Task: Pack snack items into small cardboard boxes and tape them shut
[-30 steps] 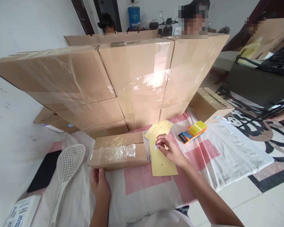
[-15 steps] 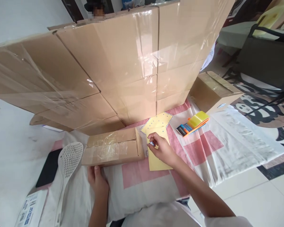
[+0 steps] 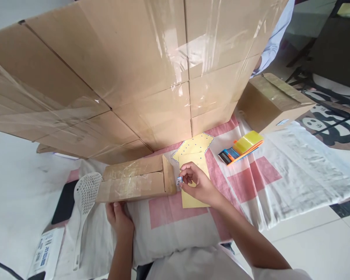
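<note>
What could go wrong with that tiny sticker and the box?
The small sticker is only pinched in the right hand at the end of the small box, so it might fold, stick to the fingers or go on crooked. The left hand steadies just the box's near edge, and the box sits on soft white cloth, so it may shift. The tall box stack looms right behind and might get bumped.
</note>
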The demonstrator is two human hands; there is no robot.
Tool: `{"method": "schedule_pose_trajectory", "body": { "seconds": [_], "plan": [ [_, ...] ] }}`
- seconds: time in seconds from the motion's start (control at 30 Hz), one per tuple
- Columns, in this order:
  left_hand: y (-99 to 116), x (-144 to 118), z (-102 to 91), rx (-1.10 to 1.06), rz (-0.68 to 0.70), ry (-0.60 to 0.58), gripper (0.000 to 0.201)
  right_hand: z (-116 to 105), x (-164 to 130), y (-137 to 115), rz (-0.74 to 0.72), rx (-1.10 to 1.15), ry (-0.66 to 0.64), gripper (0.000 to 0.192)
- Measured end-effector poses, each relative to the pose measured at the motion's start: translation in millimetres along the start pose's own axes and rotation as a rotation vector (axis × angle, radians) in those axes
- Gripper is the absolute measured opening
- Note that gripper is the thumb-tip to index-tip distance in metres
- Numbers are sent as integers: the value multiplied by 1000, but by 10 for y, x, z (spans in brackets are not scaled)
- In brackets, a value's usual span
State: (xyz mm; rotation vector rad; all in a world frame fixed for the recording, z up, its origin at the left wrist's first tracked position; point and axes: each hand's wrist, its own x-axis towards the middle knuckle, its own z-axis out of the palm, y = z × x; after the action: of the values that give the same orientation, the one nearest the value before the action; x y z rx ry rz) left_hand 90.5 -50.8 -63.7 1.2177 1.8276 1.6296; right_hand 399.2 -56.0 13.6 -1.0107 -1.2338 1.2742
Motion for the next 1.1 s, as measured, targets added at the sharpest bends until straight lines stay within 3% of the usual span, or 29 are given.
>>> {"method": "schedule_pose_trajectory", "body": {
  "seconds": [0.1,0.2,0.27,0.3,0.37,0.43,0.5,0.6,0.77,0.87,0.97,1.03,1.1],
  "plan": [
    [61,-52,-58,84,150,108,33,1,-19,-29,-19,-13,7,31],
    [248,-300,-123,206,527,236,41,0,-48,-33,-56,-40,0,33],
    [483,-576,-81,259,731,103,43,-10,-74,-34,-92,-62,-21,37],
    [628,-723,-20,241,773,-66,36,-18,-89,-39,-106,-75,-40,39],
    [933,-975,166,216,545,-341,22,-35,-122,-59,-120,-106,-95,45],
    [1192,-1114,377,247,360,-480,36,-52,-155,-88,-131,-138,-152,49],
    [1352,-1142,533,257,233,-534,32,-64,-184,-111,-136,-163,-198,50],
    [1431,-1091,613,184,50,-556,19,-77,-213,-116,-125,-168,-228,49],
    [1467,-1066,585,-127,-268,-568,29,-120,-215,-106,-130,-128,-155,50],
    [1528,-1095,613,-228,-289,-457,25,-132,-210,-154,-144,-89,-180,46],
    [1589,-1124,667,-251,-271,-401,24,-81,-215,-205,-165,-59,-225,19],
    [1606,-1140,694,-258,-266,-388,23,-20,-220,-212,-142,-33,-175,8],
    [1593,-1155,699,-259,-263,-383,25,31,-221,-195,-93,13,-127,12]
  ]
}}
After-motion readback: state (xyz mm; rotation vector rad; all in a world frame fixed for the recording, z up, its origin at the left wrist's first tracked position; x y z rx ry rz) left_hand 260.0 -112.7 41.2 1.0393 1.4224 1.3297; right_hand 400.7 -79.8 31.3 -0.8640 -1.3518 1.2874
